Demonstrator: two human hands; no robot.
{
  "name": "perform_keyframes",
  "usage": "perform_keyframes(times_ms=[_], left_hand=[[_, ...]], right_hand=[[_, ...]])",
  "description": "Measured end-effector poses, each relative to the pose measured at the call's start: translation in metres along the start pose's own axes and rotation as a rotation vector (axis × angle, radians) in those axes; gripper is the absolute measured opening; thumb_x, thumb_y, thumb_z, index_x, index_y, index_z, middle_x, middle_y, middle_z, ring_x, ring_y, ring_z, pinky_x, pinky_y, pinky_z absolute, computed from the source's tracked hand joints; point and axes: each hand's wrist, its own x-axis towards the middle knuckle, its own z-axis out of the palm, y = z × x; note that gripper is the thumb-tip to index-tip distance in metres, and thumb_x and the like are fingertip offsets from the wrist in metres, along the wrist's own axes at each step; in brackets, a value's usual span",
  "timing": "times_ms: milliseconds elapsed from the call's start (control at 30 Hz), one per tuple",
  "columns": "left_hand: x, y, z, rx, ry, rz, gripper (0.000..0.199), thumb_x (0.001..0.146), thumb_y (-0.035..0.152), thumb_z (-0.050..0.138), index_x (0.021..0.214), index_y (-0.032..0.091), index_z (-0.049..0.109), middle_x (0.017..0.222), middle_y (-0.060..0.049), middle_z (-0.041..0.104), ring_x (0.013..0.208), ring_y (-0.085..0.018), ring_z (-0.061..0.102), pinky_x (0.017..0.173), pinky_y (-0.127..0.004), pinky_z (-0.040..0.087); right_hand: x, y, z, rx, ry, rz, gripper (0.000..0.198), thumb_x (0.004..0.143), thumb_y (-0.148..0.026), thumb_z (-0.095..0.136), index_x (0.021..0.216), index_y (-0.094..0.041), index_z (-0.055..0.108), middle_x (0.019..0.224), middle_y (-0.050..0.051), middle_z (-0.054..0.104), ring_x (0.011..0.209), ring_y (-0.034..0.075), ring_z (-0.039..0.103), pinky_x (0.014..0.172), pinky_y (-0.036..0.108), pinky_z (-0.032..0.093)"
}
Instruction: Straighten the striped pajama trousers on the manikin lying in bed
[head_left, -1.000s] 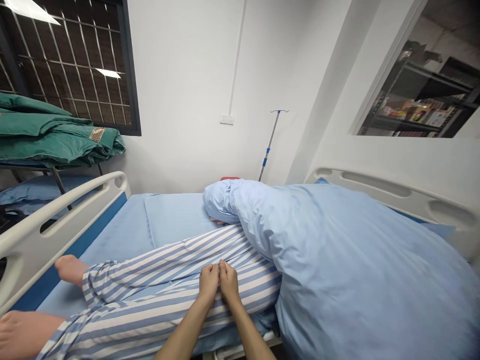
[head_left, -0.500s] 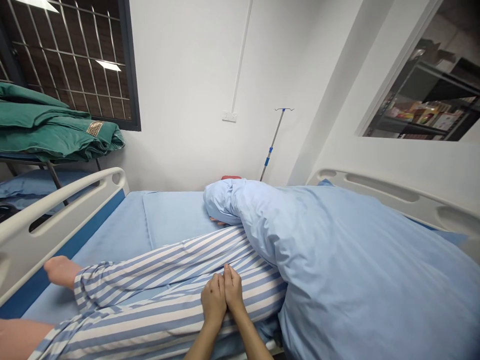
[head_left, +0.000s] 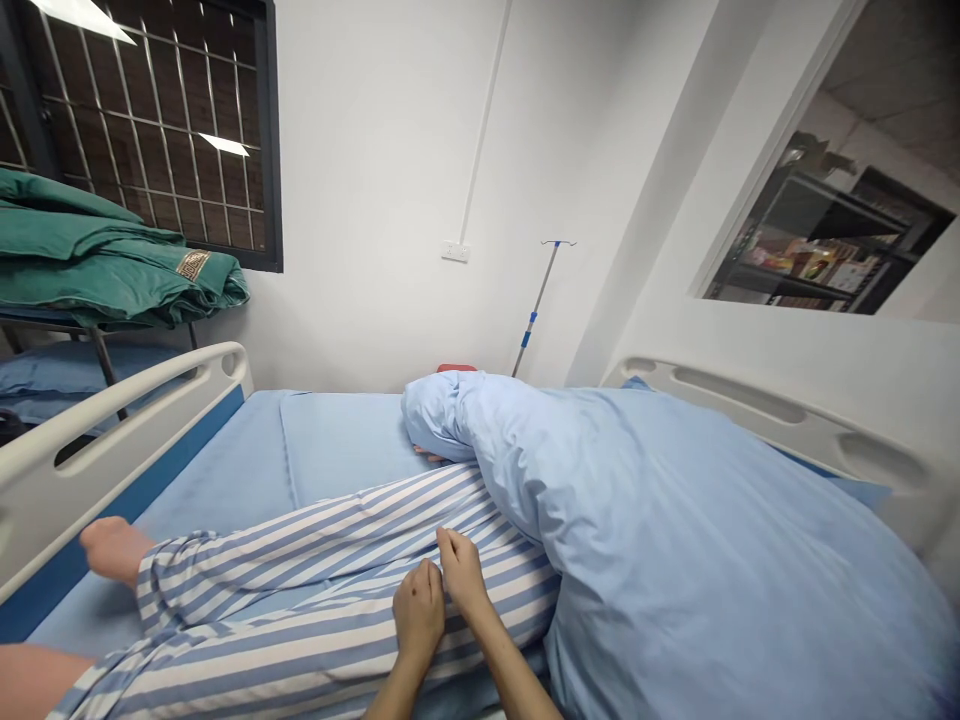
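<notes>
Over the upper leg of a figure lying in blue-and-white striped trousers [head_left: 315, 610], both of my hands are curled into loose fists. My left hand [head_left: 420, 610] is at the thigh, knuckles up, with nothing visible in it. Slightly higher and to the right is my right hand [head_left: 461, 570], its fingers folded and a small gap between the two hands. Their palm sides are hidden, and firm contact with the cloth is hard to tell. A light blue quilt [head_left: 660, 520] covers the figure's upper body. Bare feet [head_left: 116, 550] stick out at the left. Whether this is a person or a manikin, I cannot tell.
Cream bed rails [head_left: 150, 390] stand at the left, and a matching board [head_left: 750, 405] at the right. Behind the bed are an IV pole [head_left: 536, 310] and a wall socket [head_left: 455, 251]. Green folded bedding [head_left: 112, 260] lies on a rack under the barred window.
My fists were pressed side by side and have come slightly apart, the left a little lower. The view has tilted a little; the quilt and legs look the same.
</notes>
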Motion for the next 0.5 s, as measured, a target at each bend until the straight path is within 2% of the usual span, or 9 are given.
perform_keyframes(times_ms=[100, 233, 333, 500], left_hand=[[0.000, 0.000, 0.001, 0.015, 0.002, -0.019, 0.034, 0.087, 0.025, 0.027, 0.073, 0.020, 0.058, 0.071, -0.006, 0.064, 0.073, -0.017, 0.059, 0.061, -0.025, 0.032], [0.001, -0.003, 0.005, -0.028, 0.024, -0.031, 0.033, 0.087, 0.027, 0.027, 0.078, 0.020, 0.058, 0.075, -0.006, 0.065, 0.071, -0.016, 0.059, 0.061, -0.025, 0.034], [0.002, -0.004, 0.006, -0.031, 0.039, -0.020, 0.033, 0.087, 0.027, 0.027, 0.079, 0.020, 0.058, 0.075, -0.006, 0.065, 0.071, -0.016, 0.058, 0.062, -0.025, 0.034], [0.002, -0.002, 0.006, -0.042, 0.018, -0.019, 0.031, 0.087, 0.026, 0.029, 0.077, 0.019, 0.057, 0.072, -0.005, 0.064, 0.069, -0.015, 0.057, 0.061, -0.025, 0.034]], right_hand=[[-0.005, 0.008, 0.002, 0.050, 0.006, 0.002, 0.043, 0.083, -0.045, 0.039, 0.049, -0.019, 0.040, 0.046, -0.005, 0.036, 0.047, 0.009, 0.032, 0.047, 0.022, 0.025], [-0.018, 0.023, 0.009, 0.022, -0.029, -0.013, 0.039, 0.085, -0.041, 0.037, 0.055, -0.019, 0.045, 0.049, -0.003, 0.044, 0.049, 0.010, 0.037, 0.049, 0.023, 0.025], [-0.021, 0.024, 0.010, -0.001, -0.058, -0.016, 0.039, 0.087, -0.040, 0.034, 0.055, -0.019, 0.045, 0.049, -0.002, 0.045, 0.049, 0.011, 0.039, 0.050, 0.023, 0.025], [-0.019, 0.021, 0.008, 0.027, -0.010, 0.021, 0.039, 0.086, -0.040, 0.034, 0.054, -0.019, 0.043, 0.047, -0.002, 0.043, 0.048, 0.010, 0.037, 0.050, 0.023, 0.025]])
